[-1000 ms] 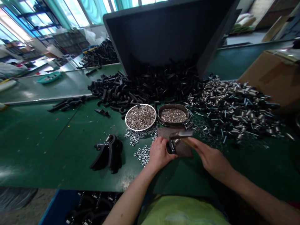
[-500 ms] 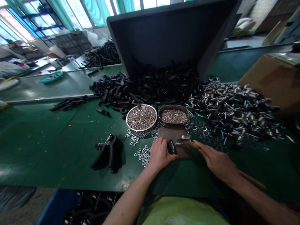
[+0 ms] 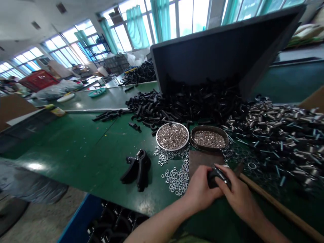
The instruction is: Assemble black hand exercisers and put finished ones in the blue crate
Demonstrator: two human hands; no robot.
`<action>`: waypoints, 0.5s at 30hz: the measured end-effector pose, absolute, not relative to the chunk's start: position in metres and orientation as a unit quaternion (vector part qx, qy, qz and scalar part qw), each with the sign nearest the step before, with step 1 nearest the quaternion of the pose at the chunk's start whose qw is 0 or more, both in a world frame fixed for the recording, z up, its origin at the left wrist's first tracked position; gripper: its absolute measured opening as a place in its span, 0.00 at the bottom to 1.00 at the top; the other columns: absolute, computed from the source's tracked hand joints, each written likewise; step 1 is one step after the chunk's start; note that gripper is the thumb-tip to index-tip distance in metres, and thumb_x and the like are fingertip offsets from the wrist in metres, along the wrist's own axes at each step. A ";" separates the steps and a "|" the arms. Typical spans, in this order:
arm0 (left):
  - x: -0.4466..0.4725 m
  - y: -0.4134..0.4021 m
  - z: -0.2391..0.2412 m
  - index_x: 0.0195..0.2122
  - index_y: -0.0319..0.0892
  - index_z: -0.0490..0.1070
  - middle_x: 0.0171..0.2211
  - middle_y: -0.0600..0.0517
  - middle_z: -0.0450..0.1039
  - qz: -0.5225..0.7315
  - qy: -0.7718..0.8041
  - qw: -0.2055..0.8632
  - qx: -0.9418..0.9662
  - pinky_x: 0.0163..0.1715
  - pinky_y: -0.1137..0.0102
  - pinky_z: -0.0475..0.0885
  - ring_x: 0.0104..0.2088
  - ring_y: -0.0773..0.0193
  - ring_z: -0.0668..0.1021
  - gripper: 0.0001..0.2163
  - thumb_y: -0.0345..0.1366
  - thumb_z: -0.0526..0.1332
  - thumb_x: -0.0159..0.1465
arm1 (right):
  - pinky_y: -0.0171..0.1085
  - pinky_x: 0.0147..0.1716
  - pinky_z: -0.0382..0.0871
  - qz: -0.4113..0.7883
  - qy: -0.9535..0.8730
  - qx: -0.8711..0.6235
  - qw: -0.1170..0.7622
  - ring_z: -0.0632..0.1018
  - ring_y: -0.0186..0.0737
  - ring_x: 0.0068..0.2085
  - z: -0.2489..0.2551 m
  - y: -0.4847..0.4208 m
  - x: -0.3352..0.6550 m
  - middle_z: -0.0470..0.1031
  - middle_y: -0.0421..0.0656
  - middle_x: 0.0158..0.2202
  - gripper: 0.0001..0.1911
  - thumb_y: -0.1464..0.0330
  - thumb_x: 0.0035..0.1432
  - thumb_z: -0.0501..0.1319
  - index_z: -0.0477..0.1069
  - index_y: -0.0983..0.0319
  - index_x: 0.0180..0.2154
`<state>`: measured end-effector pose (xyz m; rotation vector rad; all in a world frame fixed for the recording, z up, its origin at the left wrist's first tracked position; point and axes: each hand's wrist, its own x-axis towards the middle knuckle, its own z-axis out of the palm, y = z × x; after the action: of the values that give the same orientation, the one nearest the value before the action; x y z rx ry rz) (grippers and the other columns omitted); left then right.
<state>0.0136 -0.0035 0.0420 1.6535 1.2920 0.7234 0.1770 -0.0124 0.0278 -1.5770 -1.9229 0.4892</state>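
Left hand (image 3: 202, 189) and right hand (image 3: 239, 192) pinch a black part (image 3: 214, 174) between them, seemingly above the plate (image 3: 201, 161).

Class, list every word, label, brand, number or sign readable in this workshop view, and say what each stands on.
Nothing reads with certainty.
Grey crate, far left: a pale mark, perhaps "F", too blurred to confirm.
Red crate, background: pale marks, too small and blurred to read.
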 end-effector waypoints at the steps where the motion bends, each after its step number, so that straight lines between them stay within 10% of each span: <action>1: 0.006 0.003 0.048 0.48 0.42 0.67 0.44 0.46 0.72 0.259 0.489 0.433 0.711 0.42 0.64 0.70 0.43 0.57 0.75 0.22 0.40 0.67 0.52 | 0.38 0.40 0.74 0.189 -0.721 -0.596 0.298 0.78 0.43 0.44 0.031 -0.006 0.171 0.77 0.45 0.45 0.18 0.61 0.62 0.49 0.68 0.60 0.48; 8: -0.132 0.145 0.085 0.48 0.45 0.70 0.47 0.48 0.70 0.103 0.701 0.075 0.702 0.47 0.70 0.66 0.47 0.62 0.72 0.13 0.34 0.53 0.64 | 0.39 0.27 0.73 0.109 -0.787 -0.591 0.138 0.81 0.44 0.31 0.014 0.014 0.189 0.80 0.39 0.36 0.13 0.61 0.58 0.52 0.74 0.54 0.37; 15: -0.266 0.224 0.060 0.54 0.43 0.66 0.59 0.44 0.59 0.016 0.821 0.008 0.570 0.46 0.64 0.66 0.54 0.53 0.65 0.19 0.27 0.53 0.61 | 0.38 0.18 0.69 0.029 -0.806 -0.577 0.128 0.78 0.42 0.22 -0.003 0.011 0.188 0.80 0.40 0.32 0.15 0.66 0.58 0.49 0.74 0.54 0.32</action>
<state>-0.2657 0.2238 0.0601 1.7826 2.5681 0.0489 0.1884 0.0105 -0.0034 -1.6777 -2.3461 0.0844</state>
